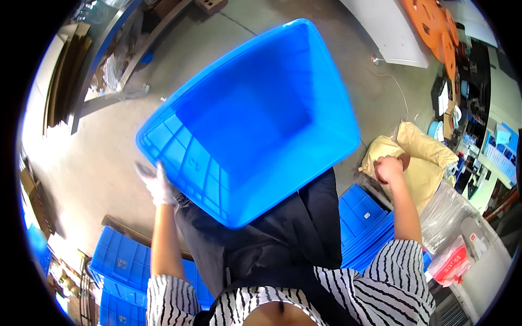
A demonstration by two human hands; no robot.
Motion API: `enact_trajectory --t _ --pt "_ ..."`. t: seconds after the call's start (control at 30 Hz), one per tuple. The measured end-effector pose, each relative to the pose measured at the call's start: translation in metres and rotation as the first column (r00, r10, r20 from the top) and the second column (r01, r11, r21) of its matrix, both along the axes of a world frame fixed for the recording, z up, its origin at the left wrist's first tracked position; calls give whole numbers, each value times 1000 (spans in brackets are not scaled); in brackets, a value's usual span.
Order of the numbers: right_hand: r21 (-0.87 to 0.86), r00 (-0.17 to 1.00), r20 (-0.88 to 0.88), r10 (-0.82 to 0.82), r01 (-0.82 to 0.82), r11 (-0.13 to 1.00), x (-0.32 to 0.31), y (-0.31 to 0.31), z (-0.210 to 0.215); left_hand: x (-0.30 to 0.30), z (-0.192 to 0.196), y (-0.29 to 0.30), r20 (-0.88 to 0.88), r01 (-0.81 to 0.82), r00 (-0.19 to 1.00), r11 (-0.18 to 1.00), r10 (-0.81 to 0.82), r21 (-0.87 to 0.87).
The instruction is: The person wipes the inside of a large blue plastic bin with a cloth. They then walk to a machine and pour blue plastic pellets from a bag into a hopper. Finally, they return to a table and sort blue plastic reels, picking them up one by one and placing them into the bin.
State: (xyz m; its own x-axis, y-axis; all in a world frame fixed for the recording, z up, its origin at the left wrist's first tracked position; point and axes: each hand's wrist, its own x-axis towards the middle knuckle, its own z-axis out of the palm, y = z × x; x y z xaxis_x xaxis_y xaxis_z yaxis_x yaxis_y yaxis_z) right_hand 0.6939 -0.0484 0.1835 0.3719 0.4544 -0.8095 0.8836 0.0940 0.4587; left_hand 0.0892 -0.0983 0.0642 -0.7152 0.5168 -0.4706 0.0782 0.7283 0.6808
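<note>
Crate: large blue plastic crate [255, 119], tilted, open side toward me, held above the concrete floor [87, 157].
Left hand: white-gloved left hand [156, 182] at the crate's lower left rim, fingers spread against the ribbed wall; I can't tell whether it grips.
Right hand: bare right hand [389, 168], right of the crate and apart from it, curled into a fist on a tan sack [421, 157].
Below the crate: stacked blue bins [122, 266], lower left.
</note>
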Motion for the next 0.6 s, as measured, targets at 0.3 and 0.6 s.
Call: enact_trajectory --t 0.3,0.6 --pt "545 574 -767 -288 819 180 92 -74 -41 23 -49 -72 452 -107 851 930 269 -352" --pt "-608 -643 -766 14 715 -346 -72 -10 -11 8 -25 -31 415 -18 910 1000 15 3"
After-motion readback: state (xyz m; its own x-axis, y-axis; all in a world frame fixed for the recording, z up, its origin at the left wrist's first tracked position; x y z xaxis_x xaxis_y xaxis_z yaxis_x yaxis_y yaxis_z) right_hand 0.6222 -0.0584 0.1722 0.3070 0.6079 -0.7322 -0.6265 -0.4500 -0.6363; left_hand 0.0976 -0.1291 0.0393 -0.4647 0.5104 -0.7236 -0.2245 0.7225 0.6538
